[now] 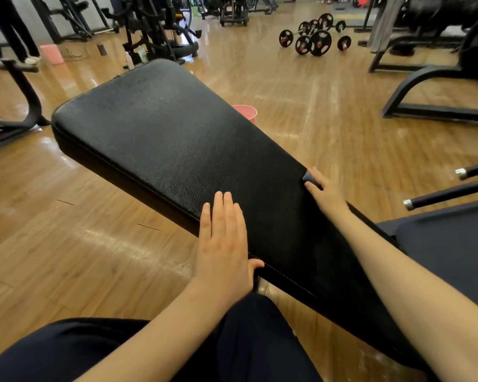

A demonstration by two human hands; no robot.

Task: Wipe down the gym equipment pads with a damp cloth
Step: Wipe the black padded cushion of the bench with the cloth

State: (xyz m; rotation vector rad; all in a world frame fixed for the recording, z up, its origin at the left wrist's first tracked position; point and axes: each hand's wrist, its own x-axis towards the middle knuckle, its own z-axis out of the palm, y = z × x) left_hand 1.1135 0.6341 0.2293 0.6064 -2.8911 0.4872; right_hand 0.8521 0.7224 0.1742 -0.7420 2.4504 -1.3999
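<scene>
A long black leather bench pad point(177, 139) runs diagonally from the far left to the near right. My left hand point(222, 244) lies flat on its near edge, fingers straight and together, thumb hooked under the side. My right hand point(324, 190) rests on the pad's far edge, curled over a small grey cloth point(308, 177), of which only a corner shows above the fingers. Both forearms are bare and my dark trousers fill the bottom of the view.
A pink bucket point(246, 112) stands on the wooden floor just behind the pad; another pink bucket point(51, 53) sits far left. Barbells with plates point(315, 37) lie at the back. Black machine frames point(436, 86) stand right and left, and a second dark pad point(453, 244) is at my right.
</scene>
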